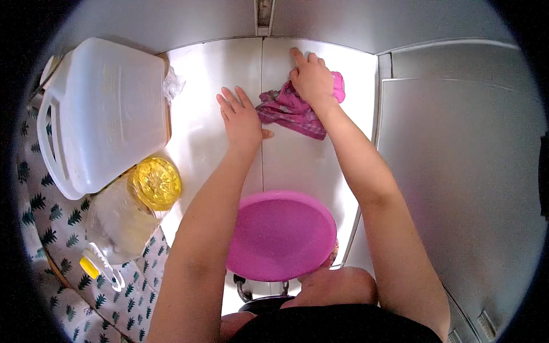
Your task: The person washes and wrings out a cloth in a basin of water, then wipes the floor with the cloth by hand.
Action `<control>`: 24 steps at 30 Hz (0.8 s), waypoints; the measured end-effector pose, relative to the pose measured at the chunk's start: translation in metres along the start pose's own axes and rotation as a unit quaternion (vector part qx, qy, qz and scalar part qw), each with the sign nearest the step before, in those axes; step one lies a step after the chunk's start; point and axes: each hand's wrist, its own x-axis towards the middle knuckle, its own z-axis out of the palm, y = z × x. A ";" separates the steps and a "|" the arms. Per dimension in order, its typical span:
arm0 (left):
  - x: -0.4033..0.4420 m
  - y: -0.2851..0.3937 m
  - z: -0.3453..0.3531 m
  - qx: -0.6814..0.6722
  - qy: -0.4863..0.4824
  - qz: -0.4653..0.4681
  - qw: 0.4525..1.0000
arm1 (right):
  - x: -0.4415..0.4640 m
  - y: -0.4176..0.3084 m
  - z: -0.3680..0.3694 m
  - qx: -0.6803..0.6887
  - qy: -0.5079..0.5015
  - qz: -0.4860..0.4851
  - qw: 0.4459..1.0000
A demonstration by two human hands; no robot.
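A crumpled pink patterned cloth (294, 113) lies on the white tiled floor (217, 66). My right hand (312, 79) rests at the cloth's upper right part, its index finger stretched past it onto the tile; the palm side is hidden, so whether it grips the cloth does not show. Just left of the cloth, my left hand (242, 121) lies flat on the tile with its fingers spread and nothing in it. Nearer my body stands a round pink basin (280, 237), below both hands.
At the left stand a large translucent white container (114, 114) and a clear bottle of yellow oil (154, 184) with a yellow cap, beside tree-patterned fabric (74, 217). Grey panels (452, 171) border the floor on the right and at the top.
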 end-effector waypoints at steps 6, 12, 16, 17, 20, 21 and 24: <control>0.000 0.002 -0.001 0.002 0.006 -0.017 1.000 | -0.013 -0.002 -0.001 -0.007 -0.004 0.010 1.000; -0.001 0.003 -0.001 -0.014 0.007 -0.018 1.000 | -0.010 -0.004 -0.009 -0.016 -0.056 0.030 0.998; 0.000 0.002 -0.001 -0.016 0.007 -0.020 1.000 | -0.008 -0.004 -0.007 -0.023 -0.057 0.029 0.998; 0.000 0.002 -0.001 -0.013 0.004 -0.021 1.000 | -0.008 -0.004 -0.006 -0.024 -0.058 0.030 0.998; 0.001 0.003 -0.001 -0.010 0.000 -0.023 1.000 | -0.008 -0.005 -0.008 -0.028 -0.060 0.034 0.997; 0.001 0.003 -0.001 -0.009 0.000 -0.023 1.000 | -0.008 -0.006 -0.009 -0.028 -0.060 0.034 0.997; 0.001 0.003 -0.001 -0.008 0.000 -0.021 1.000 | -0.008 -0.005 -0.016 0.010 -0.081 0.048 0.995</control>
